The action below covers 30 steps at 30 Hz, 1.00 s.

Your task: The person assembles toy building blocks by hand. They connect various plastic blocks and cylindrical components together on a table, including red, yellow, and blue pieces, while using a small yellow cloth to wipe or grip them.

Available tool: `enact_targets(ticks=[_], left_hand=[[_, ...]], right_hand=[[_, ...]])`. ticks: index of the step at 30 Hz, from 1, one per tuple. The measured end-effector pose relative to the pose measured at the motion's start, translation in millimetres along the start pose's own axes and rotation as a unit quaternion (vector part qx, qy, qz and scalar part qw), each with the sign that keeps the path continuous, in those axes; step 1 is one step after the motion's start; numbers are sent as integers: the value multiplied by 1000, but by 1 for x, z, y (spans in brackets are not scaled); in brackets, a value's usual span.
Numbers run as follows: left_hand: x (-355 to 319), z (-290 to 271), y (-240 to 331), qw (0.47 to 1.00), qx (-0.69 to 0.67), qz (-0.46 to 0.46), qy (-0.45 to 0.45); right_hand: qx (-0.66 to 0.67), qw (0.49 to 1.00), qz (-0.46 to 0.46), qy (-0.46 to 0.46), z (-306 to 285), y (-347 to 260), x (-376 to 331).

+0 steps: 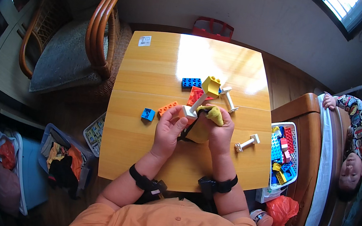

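Over the wooden table, my left hand (pixel 168 132) grips the square base of a white toy post (pixel 197 103). A yellow toy block (pixel 211 86) sits at the post's far end and looks joined to it. My right hand (pixel 220 136) is closed on a yellow cloth (pixel 213 115) with a dark side, bunched against the post's base. Just beyond my hands lie a blue studded brick (pixel 191 83), a red brick (pixel 194 95) and another white post (pixel 229 98). An orange brick (pixel 167 108) is partly behind my left hand, with a small blue brick (pixel 147 114) farther left.
A third white post (pixel 247 143) lies on the table (pixel 138 153) at right. Beside the table's right edge stands a white basket (pixel 296 143) of bricks. A child (pixel 361 133) lies on the bed at far right. A rattan chair (pixel 66 60) is at left, above a clothes bin (pixel 50 134).
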<state>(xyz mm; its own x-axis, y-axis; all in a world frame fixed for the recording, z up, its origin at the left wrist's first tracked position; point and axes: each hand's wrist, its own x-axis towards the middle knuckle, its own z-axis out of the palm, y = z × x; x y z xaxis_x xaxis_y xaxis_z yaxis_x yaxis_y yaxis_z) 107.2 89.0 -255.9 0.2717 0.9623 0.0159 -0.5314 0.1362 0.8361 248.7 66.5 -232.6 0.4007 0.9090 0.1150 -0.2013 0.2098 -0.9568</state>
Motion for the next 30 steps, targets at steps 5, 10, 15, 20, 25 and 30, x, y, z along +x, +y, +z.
enact_targets(ticks=[5, 10, 15, 20, 25, 30], left_hand=[[3, -4, -7, 994, 53, 90, -36], [3, -7, -8, 992, 64, 104, -40], [-1, 1, 1, 999, 33, 16, -36], [5, -15, -3, 997, -62, -36, -18], [5, -11, -8, 995, -87, -51, -18], [5, -6, -7, 993, -104, -55, 0]], right_hand=[[39, 997, 28, -63, 4, 4, -6], [113, 983, 110, -97, 6, 7, -5], [148, 975, 143, -78, -5, 9, 1], [120, 977, 119, -129, -5, 2, 0], [20, 986, 100, -128, 0, -7, -3], [12, 991, 110, -79, -4, 3, -1]])
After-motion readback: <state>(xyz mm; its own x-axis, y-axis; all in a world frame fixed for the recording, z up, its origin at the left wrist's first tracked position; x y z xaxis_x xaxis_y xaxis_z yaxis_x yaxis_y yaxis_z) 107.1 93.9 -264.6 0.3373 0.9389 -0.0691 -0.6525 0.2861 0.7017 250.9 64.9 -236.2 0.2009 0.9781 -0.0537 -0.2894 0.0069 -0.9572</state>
